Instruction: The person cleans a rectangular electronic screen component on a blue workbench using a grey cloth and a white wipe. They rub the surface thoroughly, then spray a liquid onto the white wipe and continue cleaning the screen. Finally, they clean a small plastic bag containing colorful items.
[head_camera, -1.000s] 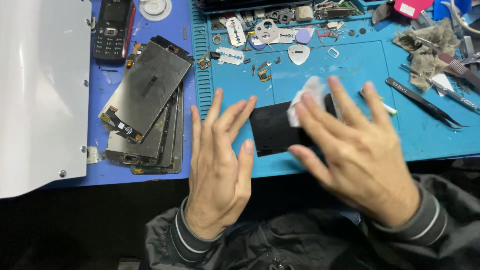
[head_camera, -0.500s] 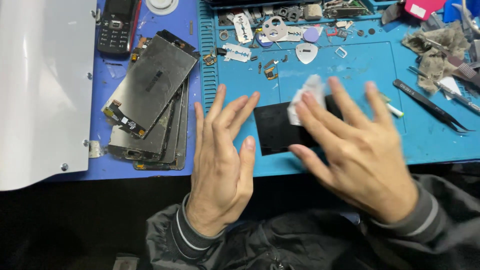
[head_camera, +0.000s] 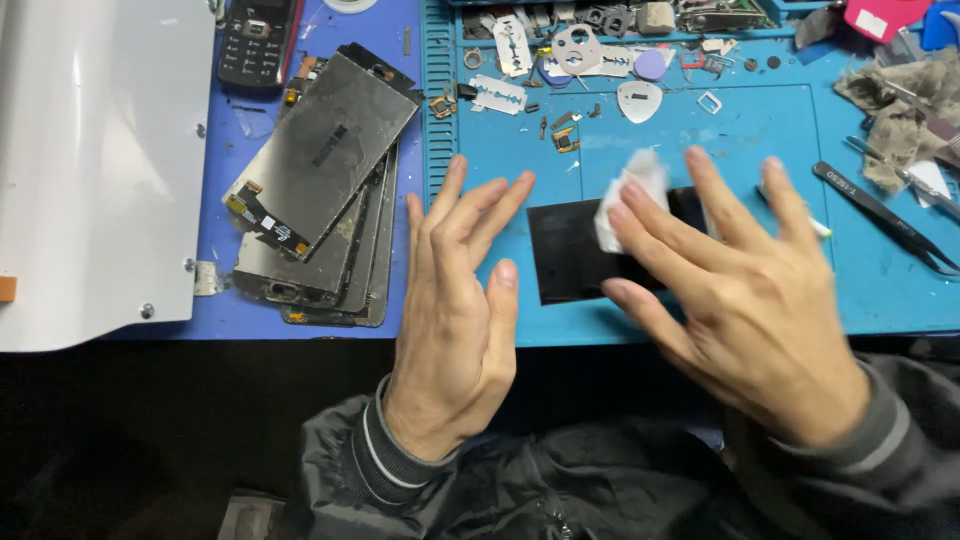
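A black phone screen panel (head_camera: 565, 255) lies flat on the blue work mat (head_camera: 760, 130). My right hand (head_camera: 750, 290) rests on its right half with the fingers stretched out. Its index finger presses a crumpled white wipe (head_camera: 630, 185) onto the glass. My left hand (head_camera: 455, 300) hovers just left of the panel with its fingers spread and nothing in it; the fingertips reach the panel's top left corner. Dark jacket sleeves cover both wrists.
A stack of worn phone screens (head_camera: 320, 170) lies left of the mat, beside a white metal sheet (head_camera: 95, 170). A keypad phone (head_camera: 258, 40) sits at the top. Razor blades (head_camera: 498, 95), a white pick (head_camera: 638, 100), black tweezers (head_camera: 880, 215) and dirty rags (head_camera: 905, 110) are scattered on the mat.
Both hands hold nearly the same pose over the black panel. The wipe stays under my right fingers. Only the view has shifted slightly.
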